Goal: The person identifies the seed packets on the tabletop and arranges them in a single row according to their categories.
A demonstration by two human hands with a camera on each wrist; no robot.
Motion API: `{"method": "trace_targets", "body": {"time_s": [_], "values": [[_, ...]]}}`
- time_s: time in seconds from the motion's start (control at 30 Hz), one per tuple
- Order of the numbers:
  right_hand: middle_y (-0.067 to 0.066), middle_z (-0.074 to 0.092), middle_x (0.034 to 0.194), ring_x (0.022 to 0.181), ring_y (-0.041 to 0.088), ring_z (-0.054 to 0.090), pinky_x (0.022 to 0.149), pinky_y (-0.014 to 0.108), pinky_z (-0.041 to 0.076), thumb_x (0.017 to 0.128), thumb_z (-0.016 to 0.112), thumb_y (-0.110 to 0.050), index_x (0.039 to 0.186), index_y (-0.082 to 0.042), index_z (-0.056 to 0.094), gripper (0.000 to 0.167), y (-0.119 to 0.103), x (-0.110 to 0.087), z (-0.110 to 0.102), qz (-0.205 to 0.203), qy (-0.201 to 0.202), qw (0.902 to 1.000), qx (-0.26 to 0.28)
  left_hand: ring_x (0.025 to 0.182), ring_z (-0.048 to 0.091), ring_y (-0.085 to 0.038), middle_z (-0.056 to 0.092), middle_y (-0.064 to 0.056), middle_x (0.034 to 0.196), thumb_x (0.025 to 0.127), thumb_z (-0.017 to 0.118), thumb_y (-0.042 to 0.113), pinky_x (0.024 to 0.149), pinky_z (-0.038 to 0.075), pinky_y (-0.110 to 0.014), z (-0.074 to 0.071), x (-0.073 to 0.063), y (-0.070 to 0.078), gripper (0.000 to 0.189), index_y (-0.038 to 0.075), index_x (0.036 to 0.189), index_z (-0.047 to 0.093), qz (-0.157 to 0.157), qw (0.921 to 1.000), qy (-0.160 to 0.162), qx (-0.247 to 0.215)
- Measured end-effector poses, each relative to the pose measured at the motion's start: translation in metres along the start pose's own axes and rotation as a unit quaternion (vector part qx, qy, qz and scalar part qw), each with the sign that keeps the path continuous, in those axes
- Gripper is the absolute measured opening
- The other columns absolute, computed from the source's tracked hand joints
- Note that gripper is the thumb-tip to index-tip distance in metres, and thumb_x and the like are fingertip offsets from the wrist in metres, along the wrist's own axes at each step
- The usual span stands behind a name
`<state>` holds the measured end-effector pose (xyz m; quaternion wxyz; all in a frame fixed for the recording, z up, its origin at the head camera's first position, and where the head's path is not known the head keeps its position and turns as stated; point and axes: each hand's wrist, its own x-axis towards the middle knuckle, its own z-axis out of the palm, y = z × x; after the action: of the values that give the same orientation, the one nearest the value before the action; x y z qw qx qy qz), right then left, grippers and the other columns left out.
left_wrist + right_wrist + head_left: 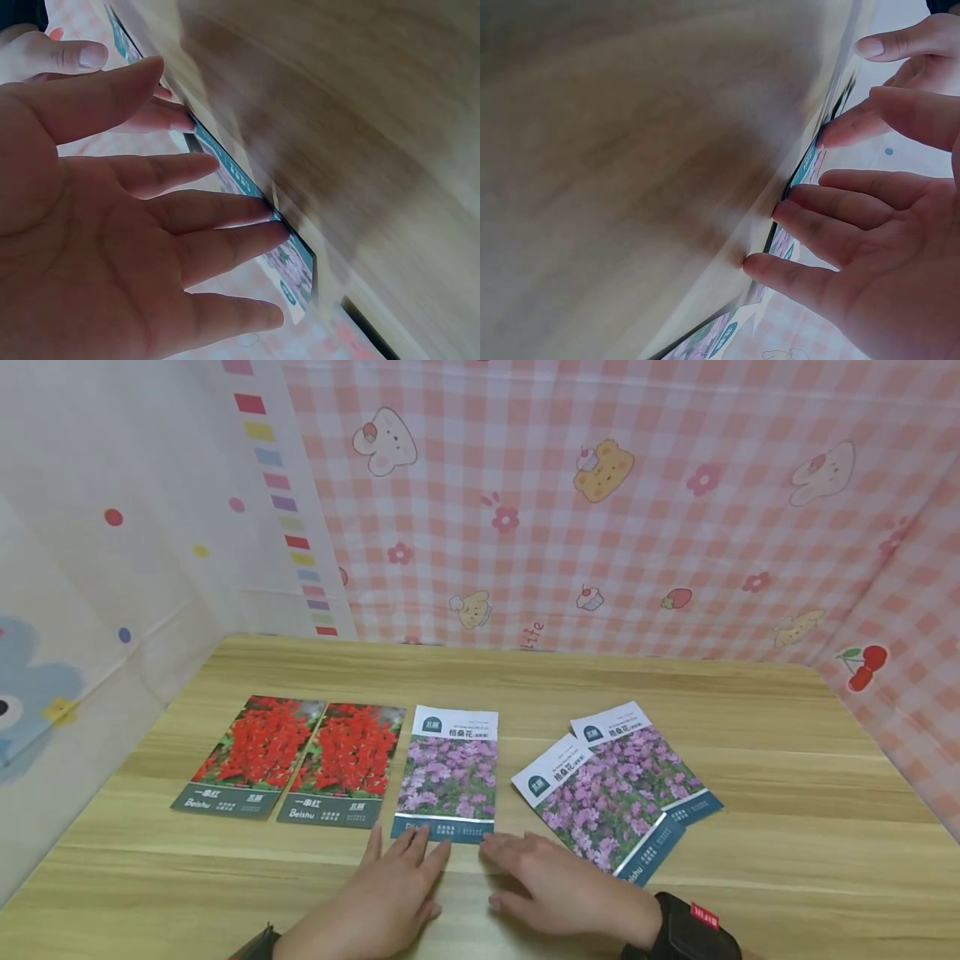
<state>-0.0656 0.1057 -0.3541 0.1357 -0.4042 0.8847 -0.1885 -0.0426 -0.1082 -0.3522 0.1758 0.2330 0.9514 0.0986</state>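
Wooden tabletop (787, 793) carried five seed packets; both the left hand (386, 893) and right hand (558, 885) lay flat with straight fingers touching the near edge of the middle purple-flower packet (450, 774), at twelve o'clock from them, where even, light fingertip pressure seemed advisable.

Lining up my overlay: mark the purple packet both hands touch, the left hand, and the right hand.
Purple packet (448, 772), head view, on its flower picture.
Left hand (390, 893), head view, on the back of the hand.
Right hand (558, 885), head view, on the back of the hand.
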Motion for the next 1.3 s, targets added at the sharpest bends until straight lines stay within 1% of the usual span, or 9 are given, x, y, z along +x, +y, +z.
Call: {"method": "trace_targets", "body": {"time_s": [0.2,0.47,0.9,1.07,1.17,1.3], "values": [[0.015,0.046,0.133,0.124,0.024,0.041,0.101,0.048,0.032,0.088,0.059,-0.027,0.130,0.002,0.047,0.053,0.001,0.005,-0.001,0.001,-0.007,0.9999,-0.009,0.126,0.031,-0.042,0.037,-0.027,0.136,0.085,0.062,0.030,0.098,0.011,-0.067,0.000,-0.002,-0.003,0.058,0.003,0.133,0.044,-0.003,0.9997,0.018,-0.015],[0.012,0.043,0.137,0.127,0.021,0.037,0.101,0.050,0.030,0.087,0.060,-0.030,0.132,-0.001,0.045,0.056,0.000,0.009,-0.001,0.000,-0.021,0.9997,-0.015,0.126,0.031,-0.044,0.038,-0.029,0.134,0.084,0.063,0.027,0.095,0.014,-0.070,0.000,-0.003,-0.010,0.055,0.000,0.130,0.047,-0.009,0.9979,0.042,-0.047],[0.009,0.039,0.140,0.129,0.019,0.033,0.102,0.051,0.028,0.089,0.059,-0.030,0.136,-0.003,0.041,0.057,0.001,0.010,-0.001,0.006,-0.032,0.9995,-0.001,0.126,0.029,-0.045,0.037,-0.029,0.135,0.084,0.064,0.026,0.095,0.016,-0.069,-0.003,-0.001,-0.011,0.054,0.001,0.129,0.049,-0.025,0.9973,0.037,-0.058],[0.008,0.036,0.142,0.130,0.018,0.032,0.102,0.052,0.028,0.090,0.058,-0.030,0.137,-0.005,0.039,0.057,0.004,0.009,0.000,0.004,-0.034,0.9993,0.012,0.126,0.031,-0.044,0.038,-0.027,0.135,0.084,0.064,0.026,0.095,0.020,-0.068,-0.005,-0.001,-0.011,0.051,0.002,0.127,0.051,-0.024,0.9978,0.036,-0.050],[0.008,0.036,0.142,0.130,0.018,0.032,0.102,0.052,0.028,0.090,0.058,-0.030,0.137,-0.005,0.039,0.057,0.004,0.009,0.001,0.000,-0.032,0.9994,0.010,0.126,0.031,-0.043,0.039,-0.024,0.136,0.084,0.064,0.027,0.095,0.021,-0.067,-0.006,-0.001,-0.011,0.051,0.003,0.127,0.051,-0.026,0.9981,0.034,-0.045],[0.008,0.036,0.142,0.130,0.018,0.032,0.101,0.052,0.028,0.089,0.058,-0.030,0.137,-0.005,0.039,0.057,0.004,0.009,0.001,-0.003,-0.028,0.9996,0.006,0.126,0.031,-0.043,0.039,-0.024,0.135,0.084,0.064,0.028,0.096,0.021,-0.066,-0.006,-0.002,-0.011,0.051,0.003,0.127,0.051,-0.029,0.9979,0.036,-0.046]]}}
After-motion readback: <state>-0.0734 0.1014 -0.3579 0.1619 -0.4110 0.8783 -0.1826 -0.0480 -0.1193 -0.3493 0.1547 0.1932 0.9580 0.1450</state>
